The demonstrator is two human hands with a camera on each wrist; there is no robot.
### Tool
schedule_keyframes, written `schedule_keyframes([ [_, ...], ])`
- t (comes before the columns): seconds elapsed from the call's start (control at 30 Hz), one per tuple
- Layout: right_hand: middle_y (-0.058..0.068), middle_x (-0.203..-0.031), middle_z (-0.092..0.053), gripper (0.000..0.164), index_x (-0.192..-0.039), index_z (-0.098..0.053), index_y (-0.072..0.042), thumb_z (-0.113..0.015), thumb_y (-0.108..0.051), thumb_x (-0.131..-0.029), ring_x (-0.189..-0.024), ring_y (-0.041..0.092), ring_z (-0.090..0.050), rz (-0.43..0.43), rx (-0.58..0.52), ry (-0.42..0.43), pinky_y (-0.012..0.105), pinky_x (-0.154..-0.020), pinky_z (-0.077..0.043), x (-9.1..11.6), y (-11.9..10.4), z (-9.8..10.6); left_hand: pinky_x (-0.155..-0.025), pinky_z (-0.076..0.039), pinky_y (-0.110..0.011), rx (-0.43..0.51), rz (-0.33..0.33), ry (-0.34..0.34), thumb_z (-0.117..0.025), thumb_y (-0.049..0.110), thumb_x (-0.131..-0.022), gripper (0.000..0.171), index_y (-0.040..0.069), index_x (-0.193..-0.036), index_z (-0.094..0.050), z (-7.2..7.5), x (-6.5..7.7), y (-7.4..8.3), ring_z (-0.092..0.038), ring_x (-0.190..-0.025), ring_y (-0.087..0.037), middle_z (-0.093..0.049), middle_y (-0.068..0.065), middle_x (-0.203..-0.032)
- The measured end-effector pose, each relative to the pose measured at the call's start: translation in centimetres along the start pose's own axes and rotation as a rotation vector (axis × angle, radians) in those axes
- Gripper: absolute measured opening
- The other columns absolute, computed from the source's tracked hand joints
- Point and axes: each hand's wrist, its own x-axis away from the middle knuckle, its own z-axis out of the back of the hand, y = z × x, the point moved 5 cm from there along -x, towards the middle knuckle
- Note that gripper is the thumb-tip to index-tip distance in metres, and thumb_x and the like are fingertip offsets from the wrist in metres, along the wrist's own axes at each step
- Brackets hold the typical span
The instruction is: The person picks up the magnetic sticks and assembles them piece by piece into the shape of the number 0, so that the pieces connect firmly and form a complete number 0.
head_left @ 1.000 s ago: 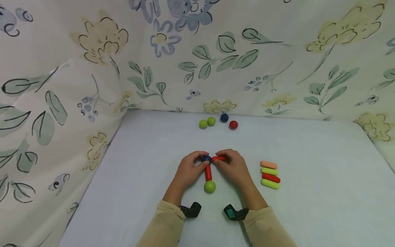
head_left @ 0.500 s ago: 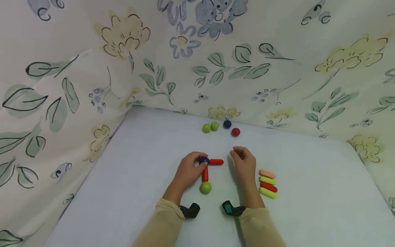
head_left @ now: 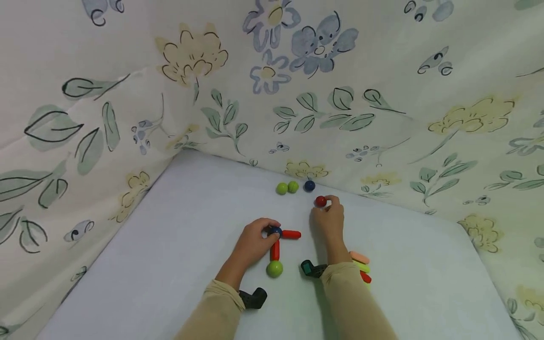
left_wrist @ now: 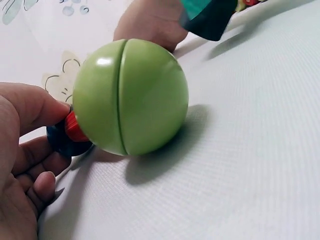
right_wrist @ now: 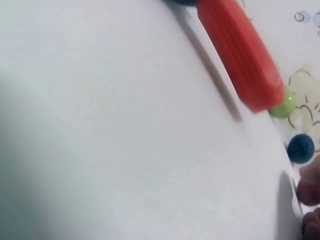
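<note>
My left hand (head_left: 255,241) pinches a dark blue ball (head_left: 276,231) between thumb and fingers. Two red rods join that ball: one red rod (head_left: 291,234) points right, and another red rod (head_left: 275,250) runs toward me to a green ball (head_left: 274,268). Large in the left wrist view, the grooved green ball (left_wrist: 132,97) hides most of its rod. Farther back, my right hand (head_left: 330,219) has thumb and forefinger around a loose red ball (head_left: 320,201). At the right wrist view's edge, a fingertip overlaps this red ball (right_wrist: 309,192).
Two green balls (head_left: 282,188) and a dark blue ball (head_left: 310,185) lie along the table's back edge. Beside my right forearm, an orange rod (head_left: 359,257) heads a row of short rods, partly covered by the sleeve. Flower-printed cloth (head_left: 238,104) stands behind the white table (head_left: 191,198).
My right hand has let go of the right-pointing red rod and moved back to the loose red ball. The left hand keeps hold of the blue ball. The head view has tilted.
</note>
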Motion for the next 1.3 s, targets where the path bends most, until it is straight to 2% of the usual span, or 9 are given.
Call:
schedule_keyframes([
  [0.1, 0.018, -0.130, -0.043, 0.056, -0.140, -0.044, -0.016, -0.066, -0.020, -0.088, -0.110, 0.031, -0.047, -0.031, -0.075, 0.021, 0.045, -0.093, -0.047, 0.9, 1.3, -0.6, -0.097, -0.050, -0.040, -0.019, -0.007, -0.004, -0.069, 0.020, -0.091, 0.023, 0.016, -0.114, -0.069, 0.0, 0.1, -0.3, -0.059, -0.104, -0.016, -0.066, 0.001, -0.114],
  [0.23, 0.016, -0.141, -0.040, 0.052, -0.138, -0.051, -0.019, -0.067, -0.017, -0.089, -0.122, 0.031, -0.046, -0.031, -0.093, -0.037, 0.048, -0.104, -0.045, 2.8, 1.7, -2.1, -0.097, -0.050, -0.041, -0.044, 0.000, 0.003, -0.070, 0.019, -0.090, 0.023, 0.015, -0.113, -0.070, 0.4, 0.4, -1.0, -0.059, -0.103, -0.016, -0.067, 0.002, -0.112],
  [0.4, 0.009, -0.125, -0.055, 0.034, -0.124, -0.064, -0.019, -0.068, -0.014, -0.090, -0.112, 0.027, -0.050, -0.006, -0.063, -0.110, 0.044, -0.100, -0.047, 4.9, 2.2, -2.3, -0.099, -0.049, -0.041, -0.056, -0.013, -0.021, -0.071, 0.018, -0.090, 0.023, 0.017, -0.113, -0.071, 0.3, 0.2, -0.7, -0.060, -0.109, -0.016, -0.067, 0.003, -0.116],
  [0.53, 0.006, -0.124, -0.058, 0.034, -0.121, -0.066, -0.024, -0.071, -0.015, -0.088, -0.109, 0.025, -0.051, -0.008, -0.093, -0.152, 0.042, -0.095, -0.049, 6.4, 2.6, -1.4, -0.097, -0.050, -0.039, -0.068, -0.064, -0.024, -0.071, 0.014, -0.089, 0.021, 0.020, -0.110, -0.075, 0.3, -0.6, 0.1, -0.061, -0.111, -0.015, -0.068, 0.006, -0.114],
  [0.63, 0.004, -0.123, -0.059, 0.036, -0.120, -0.067, -0.024, -0.074, -0.013, -0.086, -0.105, 0.023, -0.052, 0.063, -0.073, -0.171, 0.040, -0.092, -0.051, 7.2, 2.3, -0.8, -0.093, -0.051, -0.038, -0.066, -0.082, -0.012, -0.071, 0.013, -0.089, 0.021, 0.022, -0.106, -0.076, 0.3, -1.2, 0.5, -0.061, -0.108, -0.014, -0.068, 0.008, -0.112],
  [0.77, 0.002, -0.120, -0.059, 0.036, -0.115, -0.069, -0.023, -0.076, -0.008, -0.083, -0.103, 0.020, -0.055, 0.211, -0.021, -0.163, 0.040, -0.091, -0.052, 7.5, 1.2, -0.4, -0.092, -0.051, -0.039, -0.045, -0.096, -0.004, -0.069, 0.012, -0.090, 0.021, 0.022, -0.107, -0.076, 0.3, -1.6, 0.8, -0.062, -0.108, -0.014, -0.068, 0.008, -0.113],
  [0.9, 0.000, -0.112, -0.060, 0.029, -0.109, -0.072, -0.024, -0.076, -0.012, -0.083, -0.101, 0.018, -0.056, 0.299, 0.023, -0.155, 0.038, -0.088, -0.051, 7.6, 0.3, -1.0, -0.095, -0.050, -0.040, -0.022, -0.079, 0.015, -0.069, 0.013, -0.090, 0.020, 0.023, -0.106, -0.076, 0.5, -1.4, 0.6, -0.061, -0.110, -0.014, -0.068, 0.008, -0.113],
  [1.07, -0.003, -0.104, -0.061, 0.025, -0.106, -0.073, -0.026, -0.077, -0.019, -0.082, -0.095, 0.017, -0.057, 0.323, 0.077, -0.139, 0.034, -0.082, -0.049, 7.8, -0.2, -1.8, -0.094, -0.050, -0.040, 0.003, -0.046, 0.046, -0.070, 0.012, -0.090, 0.018, 0.021, -0.105, -0.075, 0.9, -0.9, 0.3, -0.061, -0.109, -0.015, -0.069, 0.007, -0.112],
  [1.3, -0.004, -0.103, -0.062, 0.025, -0.105, -0.073, -0.027, -0.078, -0.021, -0.082, -0.094, 0.016, -0.058, 0.287, 0.124, -0.104, 0.035, -0.082, -0.049, 7.6, 0.6, -1.2, -0.099, -0.049, -0.040, 0.045, -0.024, 0.041, -0.069, 0.013, -0.091, 0.019, 0.018, -0.109, -0.074, -0.3, -0.8, 0.2, -0.059, -0.117, -0.015, -0.067, 0.008, -0.118],
])
